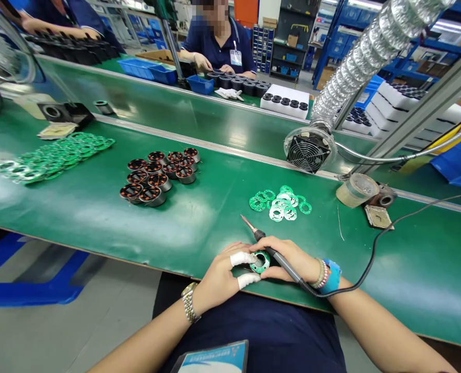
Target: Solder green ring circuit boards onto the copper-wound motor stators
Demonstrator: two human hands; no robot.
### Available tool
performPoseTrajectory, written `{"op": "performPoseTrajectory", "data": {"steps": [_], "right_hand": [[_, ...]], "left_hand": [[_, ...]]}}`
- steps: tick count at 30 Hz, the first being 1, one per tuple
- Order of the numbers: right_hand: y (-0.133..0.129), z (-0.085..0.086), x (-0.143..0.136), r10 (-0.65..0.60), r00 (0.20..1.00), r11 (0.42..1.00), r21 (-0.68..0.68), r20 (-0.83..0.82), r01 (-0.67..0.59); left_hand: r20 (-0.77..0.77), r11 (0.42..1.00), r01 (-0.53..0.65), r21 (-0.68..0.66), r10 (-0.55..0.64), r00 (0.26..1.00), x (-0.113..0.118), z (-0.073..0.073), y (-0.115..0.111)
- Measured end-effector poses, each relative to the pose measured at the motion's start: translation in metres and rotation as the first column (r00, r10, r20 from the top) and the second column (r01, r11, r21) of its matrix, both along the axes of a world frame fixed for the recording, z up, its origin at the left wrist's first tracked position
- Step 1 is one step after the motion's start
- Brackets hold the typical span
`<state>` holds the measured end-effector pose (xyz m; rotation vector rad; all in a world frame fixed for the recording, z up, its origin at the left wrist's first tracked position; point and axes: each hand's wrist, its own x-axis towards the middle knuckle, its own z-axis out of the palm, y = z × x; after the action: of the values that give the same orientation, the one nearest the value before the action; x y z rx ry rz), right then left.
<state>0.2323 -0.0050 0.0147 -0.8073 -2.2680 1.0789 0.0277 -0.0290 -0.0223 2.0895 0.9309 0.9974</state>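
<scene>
Close to the bench's front edge, my left hand (pixel 224 272) pinches a green ring-shaped circuit board (pixel 266 263); white tape wraps its thumb and a finger. Whether a wound stator sits beneath that board is hidden. My right hand (pixel 292 256) is closed with a soldering iron (pixel 282 261) lying across it, the tip pointing up and left, away from the board. Its fingertips also touch the board's right side. Beyond the iron's tip lies a loose pile of green and white ring boards (pixel 280 202).
Several copper-wound stators (pixel 159 181) stand left of centre, with panels of ring boards (pixel 55 155) farther left. A fan with a foil duct (pixel 308 150), a plastic cup (pixel 357 189) and a sponge stand (pixel 378 215) are at right. The iron's cord (pixel 374 254) trails right. A co-worker (pixel 218 46) sits opposite.
</scene>
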Motion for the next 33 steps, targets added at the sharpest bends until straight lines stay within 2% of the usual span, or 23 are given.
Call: {"op": "performPoseTrajectory", "data": {"steps": [3, 6, 13, 22, 25, 29, 31, 33], "right_hand": [[-0.006, -0.002, 0.007, -0.171, 0.981, 0.984, -0.056, -0.09, 0.167], [-0.011, -0.007, 0.009, -0.333, 0.931, 0.937, -0.165, -0.15, 0.309], [-0.012, -0.008, -0.004, -0.366, 0.909, 0.893, -0.351, -0.197, 0.283], [-0.007, -0.012, -0.006, -0.388, 0.896, 0.876, -0.39, -0.218, 0.284], [-0.011, -0.011, -0.004, -0.4, 0.9, 0.89, -0.307, -0.171, 0.337], [-0.025, -0.008, -0.003, -0.364, 0.927, 0.93, 0.01, -0.093, 0.366], [-0.032, -0.008, -0.004, -0.306, 0.951, 0.941, 0.138, -0.044, 0.309], [-0.035, -0.01, -0.005, -0.282, 0.959, 0.942, 0.183, -0.017, 0.28]], "left_hand": [[0.019, 1.0, -0.001, -0.003, 0.001, 1.0, 0.001, -0.002, 0.0], [0.023, 1.0, 0.006, 0.001, -0.006, 1.0, 0.001, -0.004, 0.0], [0.001, 1.0, -0.003, -0.005, 0.003, 1.0, 0.001, -0.004, -0.001], [-0.012, 0.999, -0.023, 0.024, 0.023, 1.0, 0.002, -0.006, -0.002], [-0.028, 0.993, -0.071, 0.096, 0.074, 0.997, 0.006, -0.009, -0.008], [-0.096, 0.972, -0.163, 0.171, 0.181, 0.979, 0.013, -0.013, -0.02], [-0.116, 0.972, -0.174, 0.159, 0.194, 0.974, 0.012, -0.012, -0.022], [-0.151, 0.987, -0.134, 0.089, 0.146, 0.978, 0.007, -0.01, -0.021]]}}
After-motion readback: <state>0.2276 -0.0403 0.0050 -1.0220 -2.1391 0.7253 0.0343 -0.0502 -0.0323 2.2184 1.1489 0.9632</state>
